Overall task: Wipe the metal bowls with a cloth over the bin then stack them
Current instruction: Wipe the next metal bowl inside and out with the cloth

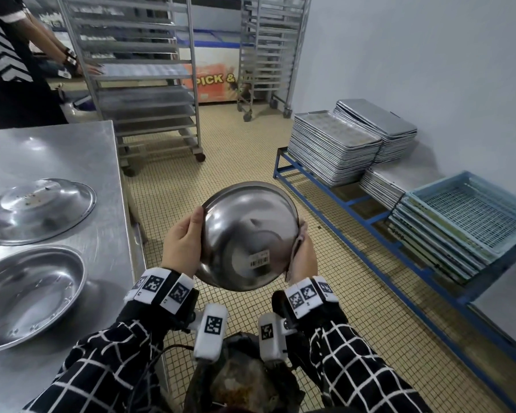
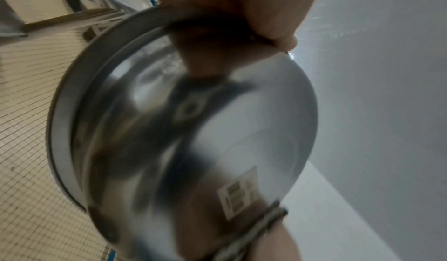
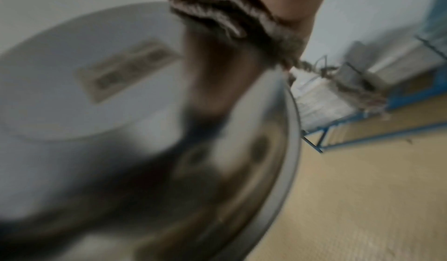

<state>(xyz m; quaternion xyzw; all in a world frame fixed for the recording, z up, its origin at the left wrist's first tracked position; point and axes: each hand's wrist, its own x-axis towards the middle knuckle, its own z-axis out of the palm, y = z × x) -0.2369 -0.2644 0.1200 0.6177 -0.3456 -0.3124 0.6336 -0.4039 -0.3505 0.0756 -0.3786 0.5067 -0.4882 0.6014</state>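
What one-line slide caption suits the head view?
Both hands, left hand and right hand with cloth, hold a metal bowl above the bin.

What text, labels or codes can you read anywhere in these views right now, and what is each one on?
"PICK &" on the orange chest freezer front; a rack hides the rest.
Barcode sticker on the underside of the held metal bowl: bars visible, print too small to read.
The same sticker in both wrist views: blurred, unreadable.
Square coded markers on the wrist bands: patterns only; tiny characters beside them illegible.
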